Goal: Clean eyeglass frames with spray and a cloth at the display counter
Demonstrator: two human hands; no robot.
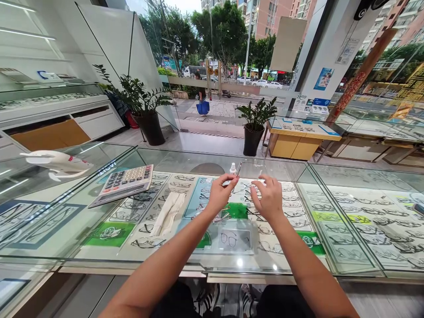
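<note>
My left hand [221, 191] is closed in a pinch on one arm of a pair of thin-framed eyeglasses [239, 168], held up above the glass counter. The rest of the frame is faint against the glass and stretches toward my right hand [269, 198]. That hand is raised beside the eyeglasses, fingers bent and thumb apart from them. Whether its fingertips touch the far arm is hard to see. Just behind my left fingertips stands a small white bottle [232, 168]. A crumpled pale cloth [168, 213] lies to the left on the counter.
A calculator [125, 183] rests at an angle on the glass display counter [228, 266], left of the cloth. Farther left is a white curved device [58, 162]. Rows of eyeglasses [353, 202] lie under the glass. Beyond the counter stand two potted plants [150, 128] and a wooden cabinet [293, 145].
</note>
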